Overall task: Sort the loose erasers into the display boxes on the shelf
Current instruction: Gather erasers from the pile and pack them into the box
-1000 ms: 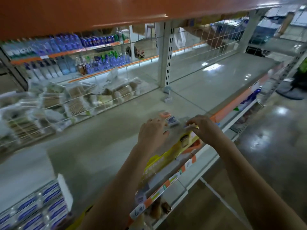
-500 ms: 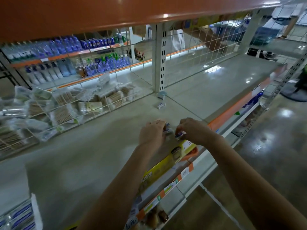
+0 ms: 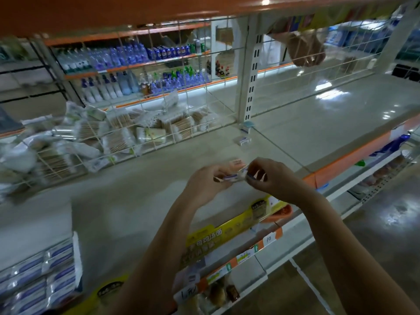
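Above the grey shelf (image 3: 118,208), my left hand (image 3: 205,183) and my right hand (image 3: 270,178) meet and together pinch small white-and-blue erasers (image 3: 231,177), one at each end. An orange-pink eraser (image 3: 236,162) shows just behind the fingers. Two more loose erasers lie farther back: one (image 3: 244,140) on the open shelf and one (image 3: 246,126) by the upright post. A display box (image 3: 38,276) packed with white-and-blue erasers stands at the lower left. A yellow display box (image 3: 229,233) lies along the shelf's front edge under my forearms.
A wire grid (image 3: 159,123) backs the shelf, with bags of cotton swabs (image 3: 118,135) piled behind it. A white slotted post (image 3: 250,87) divides the bays. Another person's hand (image 3: 304,51) reaches in behind the grid at upper right. Bottles line far shelves.
Both hands have lifted off the yellow box, bringing the erasers up between their fingertips. The view swung left, bringing the full eraser box back into sight.
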`<state>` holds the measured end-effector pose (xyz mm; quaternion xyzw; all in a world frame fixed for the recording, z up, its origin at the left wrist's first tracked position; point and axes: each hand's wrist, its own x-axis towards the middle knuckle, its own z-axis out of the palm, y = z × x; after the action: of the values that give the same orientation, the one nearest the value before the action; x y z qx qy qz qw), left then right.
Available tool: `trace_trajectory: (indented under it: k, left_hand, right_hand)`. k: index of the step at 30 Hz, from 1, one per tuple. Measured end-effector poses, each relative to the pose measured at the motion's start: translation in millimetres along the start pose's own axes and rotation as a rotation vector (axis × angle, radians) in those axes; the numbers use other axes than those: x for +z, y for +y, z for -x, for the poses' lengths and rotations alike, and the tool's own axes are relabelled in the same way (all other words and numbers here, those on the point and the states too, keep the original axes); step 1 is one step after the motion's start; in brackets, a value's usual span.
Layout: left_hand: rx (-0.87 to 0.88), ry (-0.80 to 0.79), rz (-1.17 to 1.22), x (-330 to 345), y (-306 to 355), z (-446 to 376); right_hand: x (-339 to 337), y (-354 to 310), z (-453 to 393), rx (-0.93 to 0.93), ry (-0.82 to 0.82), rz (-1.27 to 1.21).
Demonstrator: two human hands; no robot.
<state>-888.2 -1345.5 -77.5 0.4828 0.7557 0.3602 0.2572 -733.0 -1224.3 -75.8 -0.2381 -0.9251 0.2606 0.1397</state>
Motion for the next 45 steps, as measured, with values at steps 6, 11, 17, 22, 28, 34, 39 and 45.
trace_trajectory:
  k: [6,11,17,22,28,34,39,45]
  left_hand:
    - [-0.073,0.052,0.347,-36.9,-19.2,43.1]
    - [-0.131,0.180,0.577,-64.9,-34.0,80.7]
    - [-0.211,0.353,0.969,-95.3,-45.3,119.2]
    - [-0.256,0.411,1.004,-111.1,-57.4,152.6]
    - [-0.251,0.487,1.015,-130.9,-75.6,186.3]
    - [-0.206,0.564,0.667,-162.4,-91.2,226.7]
    - [-0.254,0.617,0.380,-189.8,-109.5,259.2]
    - [-0.277,0.623,0.049,-214.5,-137.4,292.7]
  right_hand:
    - [15.8,-35.5,-14.3,0.019,-0.015,-0.401]
    - [36.7,-76.6,-25.7,-0.067,-0.105,-0.748]
    - [61.7,-128.4,-28.8,-0.170,-0.216,-0.972]
    - [87.9,-163.5,-26.1,-0.164,-0.272,-1.042]
    - [113.6,-201.1,-25.1,-0.073,-0.325,-1.160]
    - [135.9,-240.1,-26.1,-0.135,-0.336,-0.971]
    - [159.9,-269.2,-24.8,-0.273,-0.306,-0.657]
    - [188.2,-298.5,-15.4,-0.436,-0.377,-0.304]
